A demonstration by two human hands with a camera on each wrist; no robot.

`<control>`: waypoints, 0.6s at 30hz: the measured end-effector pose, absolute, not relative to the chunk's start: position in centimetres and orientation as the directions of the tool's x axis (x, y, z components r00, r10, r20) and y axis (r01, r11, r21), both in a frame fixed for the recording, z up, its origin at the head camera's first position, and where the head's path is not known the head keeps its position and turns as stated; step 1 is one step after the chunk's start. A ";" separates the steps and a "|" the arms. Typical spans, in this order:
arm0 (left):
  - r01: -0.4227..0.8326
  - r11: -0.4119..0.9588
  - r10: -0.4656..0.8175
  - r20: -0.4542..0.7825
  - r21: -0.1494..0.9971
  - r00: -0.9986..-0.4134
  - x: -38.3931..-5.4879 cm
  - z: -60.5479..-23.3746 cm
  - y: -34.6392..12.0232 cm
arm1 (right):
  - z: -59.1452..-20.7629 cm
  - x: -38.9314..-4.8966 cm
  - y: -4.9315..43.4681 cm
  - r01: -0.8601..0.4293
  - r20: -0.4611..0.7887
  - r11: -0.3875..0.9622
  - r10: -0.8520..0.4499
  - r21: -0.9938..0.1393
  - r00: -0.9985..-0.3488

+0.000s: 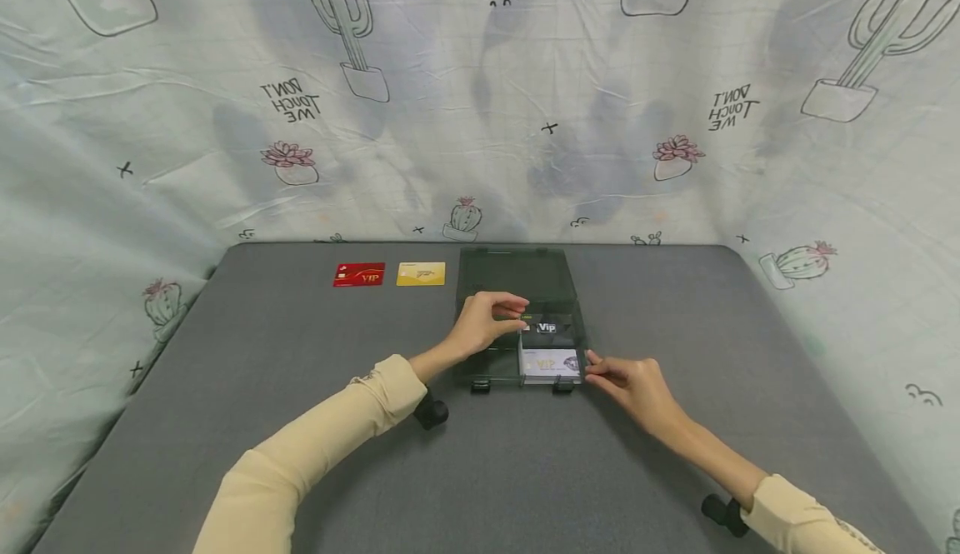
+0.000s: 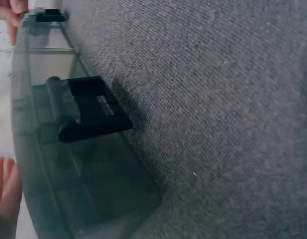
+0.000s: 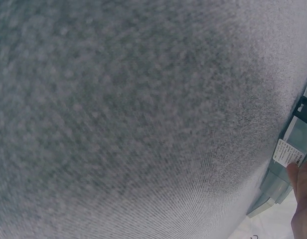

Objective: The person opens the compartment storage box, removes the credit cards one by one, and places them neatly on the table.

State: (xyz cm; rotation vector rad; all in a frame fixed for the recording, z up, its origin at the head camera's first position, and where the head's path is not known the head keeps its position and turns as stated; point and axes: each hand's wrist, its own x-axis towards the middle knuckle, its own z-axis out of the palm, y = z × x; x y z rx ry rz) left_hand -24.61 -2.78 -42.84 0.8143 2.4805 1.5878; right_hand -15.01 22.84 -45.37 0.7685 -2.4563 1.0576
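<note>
A dark see-through plastic box (image 1: 489, 364) lies opened on the table, its lid (image 1: 513, 275) laid back toward the far edge. In its right half are a black card (image 1: 558, 340) marked "Vip" and, nearer, a white card (image 1: 551, 362) with gold letters. My left hand (image 1: 480, 322) hovers over the box, thumb tip right at the black card's left edge, a gap between thumb and fingers. With thumb and fingertips, my right hand (image 1: 637, 383) holds the box's right side wall. The right wrist view has those fingers on a white label (image 3: 288, 153).
A red VIP card (image 1: 359, 274) and a yellow card (image 1: 421, 274) lie to the left of the lid on the grey table (image 1: 300, 346). Two black latches, a left one (image 1: 481, 386) and a right one (image 1: 562, 385), stick out at the box's front. Behind hangs a cactus-print cloth (image 1: 420, 137).
</note>
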 end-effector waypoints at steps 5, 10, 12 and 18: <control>0.436 0.404 0.462 0.232 0.804 -0.856 -24.6 -43.4 -2.1 | -45.4 -15.0 22.7 -0.611 0.520 0.582 -0.342 -0.537 -0.783; 0.439 0.486 0.483 0.187 0.756 -0.856 -24.6 -43.4 -1.5 | -45.4 -14.9 22.7 -0.613 0.526 0.599 -0.345 -0.514 -0.778; 0.427 0.517 0.492 0.151 0.742 -0.857 -24.7 -43.3 -1.2 | -45.4 -14.8 22.7 -0.614 0.529 0.604 -0.343 -0.509 -0.776; 0.383 0.661 0.478 0.031 0.645 -0.878 -25.2 -43.1 -0.3 | -45.5 -14.7 22.6 -0.606 0.519 0.610 -0.343 -0.511 -0.783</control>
